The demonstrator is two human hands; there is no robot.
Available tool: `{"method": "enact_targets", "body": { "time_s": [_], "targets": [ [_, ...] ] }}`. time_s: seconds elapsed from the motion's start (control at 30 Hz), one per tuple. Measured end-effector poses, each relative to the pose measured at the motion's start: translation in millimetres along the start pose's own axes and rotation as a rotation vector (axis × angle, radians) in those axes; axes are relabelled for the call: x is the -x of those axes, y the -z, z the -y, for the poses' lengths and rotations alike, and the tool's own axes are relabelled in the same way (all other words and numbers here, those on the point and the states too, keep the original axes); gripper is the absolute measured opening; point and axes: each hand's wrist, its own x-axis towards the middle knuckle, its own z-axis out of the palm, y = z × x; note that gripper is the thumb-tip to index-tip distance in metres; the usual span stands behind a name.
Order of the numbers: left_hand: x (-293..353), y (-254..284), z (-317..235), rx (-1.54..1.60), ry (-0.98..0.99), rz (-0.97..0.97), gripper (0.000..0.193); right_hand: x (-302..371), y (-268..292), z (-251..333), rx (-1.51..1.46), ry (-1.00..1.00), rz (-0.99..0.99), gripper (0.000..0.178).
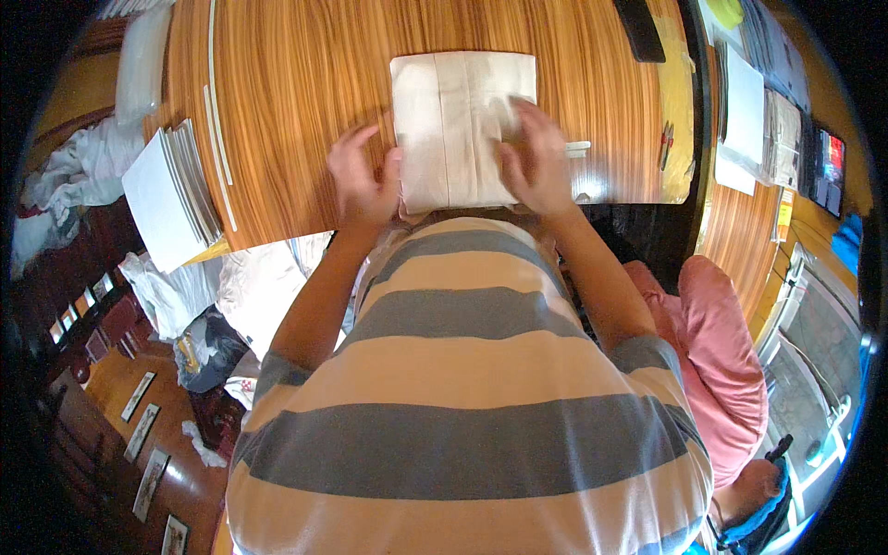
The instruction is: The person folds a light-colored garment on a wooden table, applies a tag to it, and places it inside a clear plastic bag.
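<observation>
A flat, neatly folded piece of beige cloth [449, 129] lies on the wood-grain table [296, 55] in front of me, with vertical creases down its middle. My left hand [365, 180] is beside its left edge, fingers apart and slightly curled, the thumb close to the cloth. Over its right side is my right hand [541, 157], somewhat blurred, with thumb and fingers spread. Neither hand grips anything that I can see; whether the right fingertips touch the cloth I cannot tell.
Thin white strips [220, 153] and a stack of white sheets [171, 199] lie on the left. A short white piece [578, 149] sits by my right hand. Further right are red-handled snips [666, 145], a dark flat object [640, 30], more white sheets [743, 111] and a lit phone [828, 171].
</observation>
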Motion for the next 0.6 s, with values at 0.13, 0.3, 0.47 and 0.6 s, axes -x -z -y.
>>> {"method": "enact_targets", "body": {
  "time_s": [0.13, 0.3, 0.47, 0.6],
  "targets": [
    [42.4, 30.1, 12.9, 0.209, 0.382, 0.265, 0.033, 40.0, 22.8, -22.8, -0.358, -0.490, 0.109, 0.031],
    [52.0, 7.1, -7.4, 0.300, 0.485, 0.306, 0.032, 59.9, 21.2, -14.7, -0.492, -0.660, 0.254, 0.035],
    [23.9, 11.2, -18.6, 0.008, 0.400, 0.623, 0.029, 60.8, 19.0, -13.9, -0.318, -0.582, 0.240, 0.034],
    [41.6, 10.1, -16.3, 0.014, 0.129, 0.122, 0.025, 62.9, 21.4, -16.2, -0.457, -0.552, 0.234, 0.036]
  ]
}}
